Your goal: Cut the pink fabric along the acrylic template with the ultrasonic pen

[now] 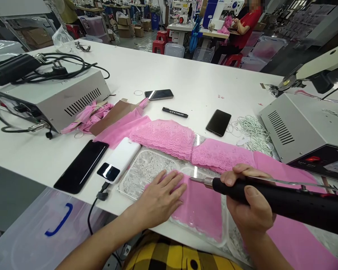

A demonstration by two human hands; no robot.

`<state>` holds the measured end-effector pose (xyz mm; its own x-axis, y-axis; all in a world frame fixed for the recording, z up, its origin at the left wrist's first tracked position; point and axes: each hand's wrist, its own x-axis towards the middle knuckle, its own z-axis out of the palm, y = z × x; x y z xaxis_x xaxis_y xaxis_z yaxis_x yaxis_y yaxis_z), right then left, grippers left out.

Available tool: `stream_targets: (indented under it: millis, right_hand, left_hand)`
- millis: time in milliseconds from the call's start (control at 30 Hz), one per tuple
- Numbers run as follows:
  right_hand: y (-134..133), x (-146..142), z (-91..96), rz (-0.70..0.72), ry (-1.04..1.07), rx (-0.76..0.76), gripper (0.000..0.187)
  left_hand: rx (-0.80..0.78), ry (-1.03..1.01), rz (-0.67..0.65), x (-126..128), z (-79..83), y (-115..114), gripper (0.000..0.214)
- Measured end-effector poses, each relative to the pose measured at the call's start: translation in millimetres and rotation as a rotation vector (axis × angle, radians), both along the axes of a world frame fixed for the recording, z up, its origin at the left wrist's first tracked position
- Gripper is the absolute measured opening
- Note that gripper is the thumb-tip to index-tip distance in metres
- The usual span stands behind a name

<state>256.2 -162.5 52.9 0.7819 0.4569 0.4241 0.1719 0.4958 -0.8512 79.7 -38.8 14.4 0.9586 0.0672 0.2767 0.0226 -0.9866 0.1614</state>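
**Left hand** [162,195]: spread flat, palm down on the pink fabric [202,210], grasping nothing.
**Right hand** [249,204]: closed round the black tool [284,204]. Its metal tip [198,181] points left, low over the fabric and near the left fingertips. Whether it touches cannot be told.
**Fabric**: lies over a clear plate [141,172] at the front edge of the surface [186,75], with lace [166,137] just behind.
**Beside the plate**: power bank [121,159], phone [81,167].
**Handling, as judged**: press the fabric taut and smooth, keep the fingers clear of the tip, and guide the tip in one steady line over the plate.
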Motion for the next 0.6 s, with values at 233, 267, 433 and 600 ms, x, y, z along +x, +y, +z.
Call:
stream_targets:
  millis: [233, 267, 433, 600]
  right_hand:
    - [0.1, -0.7, -1.5, 0.002, 0.012, -0.008, 0.015]
    - [0.1, -0.7, -1.5, 0.004, 0.013, -0.008, 0.015]
    - [1.1, -0.2, -0.7, 0.016, -0.013, 0.001, 0.014]
    - [3.4, -0.2, -0.8, 0.043, -0.053, 0.004, 0.007]
  left_hand:
    - [-0.009, 0.014, -0.001, 0.8, 0.0, 0.1, 0.039]
    - [-0.012, 0.016, 0.000, 0.9, 0.3, 0.1, 0.039]
    - [-0.014, -0.003, -0.005, 0.8, 1.5, 0.7, 0.039]
    - [0.013, -0.021, -0.011, 0.6, -0.1, 1.9, 0.039]
